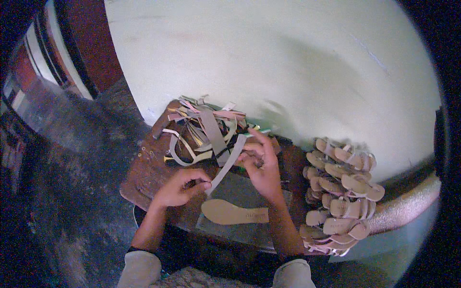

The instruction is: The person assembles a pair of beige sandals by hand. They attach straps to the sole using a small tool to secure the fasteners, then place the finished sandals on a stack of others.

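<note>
My left hand [185, 186] is closed in a pinch on the lower end of a grey strap [225, 169]. The strap rises in a slight curve toward my right hand [261, 165]. That hand's fingers are spread, its index finger stretched forward beside the strap's upper end; whether its other fingertips touch the strap is hard to tell. Below both hands, a tan sandal sole [231, 212] lies flat on a dark slab [242, 185], its right end close to my right forearm. Beyond my hands is a tangled heap of straps [209, 122] in grey, pink, cream and yellow.
The low brown work table [139, 180] stands against a pale wall [269, 62]. Stacked tan sandals [343, 187] rise at the right. Another person's arm [408, 209] reaches in behind them. Small metal pieces [149, 152] lie on the table's left side. Dark floor [81, 192] extends leftward.
</note>
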Tool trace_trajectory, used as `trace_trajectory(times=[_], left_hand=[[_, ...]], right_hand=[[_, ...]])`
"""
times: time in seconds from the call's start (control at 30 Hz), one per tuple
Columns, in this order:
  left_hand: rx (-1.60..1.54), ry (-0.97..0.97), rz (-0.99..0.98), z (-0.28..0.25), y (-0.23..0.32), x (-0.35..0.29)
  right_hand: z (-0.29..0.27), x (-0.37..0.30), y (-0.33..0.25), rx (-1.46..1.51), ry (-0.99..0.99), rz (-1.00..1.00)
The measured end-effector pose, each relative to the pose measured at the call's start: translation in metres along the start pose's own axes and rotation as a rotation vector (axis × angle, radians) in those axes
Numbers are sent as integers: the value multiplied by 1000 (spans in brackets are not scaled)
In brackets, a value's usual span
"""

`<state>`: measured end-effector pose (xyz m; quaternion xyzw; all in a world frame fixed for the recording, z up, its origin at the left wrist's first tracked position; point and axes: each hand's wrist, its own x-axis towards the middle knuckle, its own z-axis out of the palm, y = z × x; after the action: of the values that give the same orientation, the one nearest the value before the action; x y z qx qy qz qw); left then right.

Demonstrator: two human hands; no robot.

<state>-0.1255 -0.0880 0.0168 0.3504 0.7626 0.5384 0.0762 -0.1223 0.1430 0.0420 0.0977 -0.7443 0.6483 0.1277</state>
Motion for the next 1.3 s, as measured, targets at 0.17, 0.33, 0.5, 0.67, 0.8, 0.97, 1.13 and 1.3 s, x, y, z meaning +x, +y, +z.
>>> trace_trajectory(times=[0.17, 0.33, 0.5, 0.67, 0.8, 0.97, 1.13, 1.3], left_hand=[[-122, -120, -49, 28, 29, -15], [-99, 56, -169, 61, 7, -29], [322, 154, -276, 80, -48, -64], [285, 120, -401, 94, -55, -68], [20, 145, -429, 99, -52, -69], [-165, 108, -430, 97, -8, -60], [-239, 132, -437, 101, -3, -51], [-129, 173, -347, 109, -8, -46]], right_hand=[[-26, -39, 14, -525, 0, -116], [-48, -70, 55, -435, 180, -109], [-54, -99, 52, -215, 209, 191], [-54, -113, 73, -110, 166, 232], [-45, -118, 93, -188, 59, 164], [-33, -110, 79, -238, -25, 219], [-26, -109, 66, -99, -174, 253], [-30, -111, 62, -167, -269, 366]])
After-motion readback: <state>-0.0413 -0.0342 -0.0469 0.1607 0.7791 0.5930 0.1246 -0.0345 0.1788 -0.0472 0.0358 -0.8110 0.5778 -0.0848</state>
